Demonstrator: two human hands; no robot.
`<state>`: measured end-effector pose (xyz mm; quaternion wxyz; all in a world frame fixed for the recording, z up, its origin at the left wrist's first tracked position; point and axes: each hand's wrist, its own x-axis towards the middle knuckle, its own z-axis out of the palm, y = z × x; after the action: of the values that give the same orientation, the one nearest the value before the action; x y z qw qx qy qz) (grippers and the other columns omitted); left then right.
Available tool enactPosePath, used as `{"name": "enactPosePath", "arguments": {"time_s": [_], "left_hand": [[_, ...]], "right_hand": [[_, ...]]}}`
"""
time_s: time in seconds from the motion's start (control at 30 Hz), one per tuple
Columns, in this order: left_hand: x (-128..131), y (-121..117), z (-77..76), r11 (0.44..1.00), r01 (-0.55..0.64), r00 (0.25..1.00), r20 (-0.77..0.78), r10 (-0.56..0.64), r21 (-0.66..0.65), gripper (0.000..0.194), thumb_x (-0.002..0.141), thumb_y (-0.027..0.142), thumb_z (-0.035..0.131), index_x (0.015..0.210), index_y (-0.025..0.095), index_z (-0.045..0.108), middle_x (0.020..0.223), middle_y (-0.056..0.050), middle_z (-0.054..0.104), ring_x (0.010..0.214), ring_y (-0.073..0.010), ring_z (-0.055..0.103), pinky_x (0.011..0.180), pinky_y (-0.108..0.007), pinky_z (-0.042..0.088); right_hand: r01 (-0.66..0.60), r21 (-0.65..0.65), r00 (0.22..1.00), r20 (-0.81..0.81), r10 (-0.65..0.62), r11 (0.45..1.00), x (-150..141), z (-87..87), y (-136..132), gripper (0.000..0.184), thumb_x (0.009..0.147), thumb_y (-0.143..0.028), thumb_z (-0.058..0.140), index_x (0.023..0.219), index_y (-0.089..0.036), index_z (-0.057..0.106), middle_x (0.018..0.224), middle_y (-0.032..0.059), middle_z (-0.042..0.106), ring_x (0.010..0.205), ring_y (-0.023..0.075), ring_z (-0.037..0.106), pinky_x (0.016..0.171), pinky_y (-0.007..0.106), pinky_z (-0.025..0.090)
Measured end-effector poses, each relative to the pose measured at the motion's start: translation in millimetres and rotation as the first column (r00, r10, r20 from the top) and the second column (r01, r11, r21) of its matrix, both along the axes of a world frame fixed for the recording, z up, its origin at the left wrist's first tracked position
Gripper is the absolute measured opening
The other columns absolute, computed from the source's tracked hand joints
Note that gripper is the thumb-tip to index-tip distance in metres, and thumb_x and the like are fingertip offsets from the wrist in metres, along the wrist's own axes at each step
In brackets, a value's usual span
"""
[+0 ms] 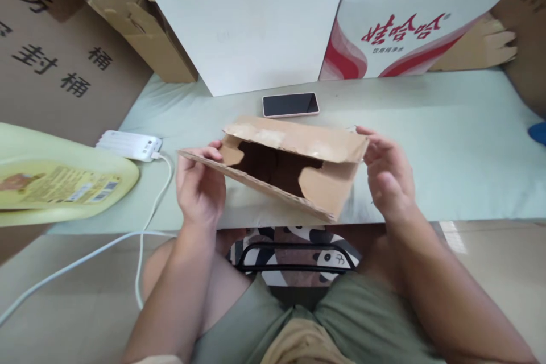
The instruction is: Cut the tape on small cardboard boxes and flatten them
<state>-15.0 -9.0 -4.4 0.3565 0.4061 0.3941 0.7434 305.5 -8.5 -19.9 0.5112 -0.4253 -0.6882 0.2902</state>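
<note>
A small brown cardboard box (273, 142) is tilted above the front part of the table, with its open end facing me. Its dark inside shows between two long flaps and two short end flaps. My left hand (201, 185) grips the left end, fingers over the edge of the near flap. At the right end, my right hand (389, 173) has its fingers against the far corner, with the thumb standing off the cardboard. Part of the right fingers is hidden behind the box. Just beyond the box lies a phone (290, 104), dark screen up.
White cartons (256, 34) line the back, one with red print (409, 34). A folded brown carton (149, 40) stands back left. At left are a yellow bottle (63, 176) and a white power bank (130, 145), its cable (160, 199) hanging over the table edge (469, 220).
</note>
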Motion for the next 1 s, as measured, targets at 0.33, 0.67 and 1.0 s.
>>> {"name": "enactPosePath", "arguments": {"time_s": [0.33,0.67,1.0], "left_hand": [[-7,-11,-0.9,0.94,0.332,0.912,-0.282,-0.3,0.074,0.056,0.098,0.061,0.05,0.066,0.028,0.08,0.122,-0.006,0.072,0.118,-0.0276,0.066,0.114,-0.047,0.05],[-31,-8,33.3,0.795,0.547,0.487,-0.671,-0.558,-0.264,0.041,0.102,0.046,0.05,0.106,0.027,0.086,0.179,0.006,0.017,0.16,-0.0402,0.024,0.132,-0.057,0.029],[-26,-12,24.3,0.837,0.516,0.578,-0.647,-0.497,-0.182,0.053,0.098,0.062,0.049,0.073,0.022,0.074,0.175,0.008,0.026,0.153,-0.0368,0.038,0.134,-0.051,0.027]], "right_hand": [[0.093,0.133,0.987,-0.144,-0.074,0.987,-20,18.9,-19,0.035,0.101,-0.061,0.056,0.104,-0.029,0.07,0.094,0.0059,0.072,0.087,0.026,0.07,0.076,0.042,0.056],[0.249,0.005,0.957,-0.153,-0.245,0.969,-21,18.5,-18,0.04,0.101,-0.058,0.058,0.075,-0.028,0.065,0.065,0.0002,0.054,0.056,0.0187,0.047,0.051,0.036,0.035],[0.273,-0.004,0.952,-0.142,-0.271,0.962,-25,14.4,-13,0.041,0.102,-0.058,0.058,0.078,-0.025,0.061,0.066,-0.0018,0.052,0.059,0.0151,0.047,0.055,0.032,0.04]]}}
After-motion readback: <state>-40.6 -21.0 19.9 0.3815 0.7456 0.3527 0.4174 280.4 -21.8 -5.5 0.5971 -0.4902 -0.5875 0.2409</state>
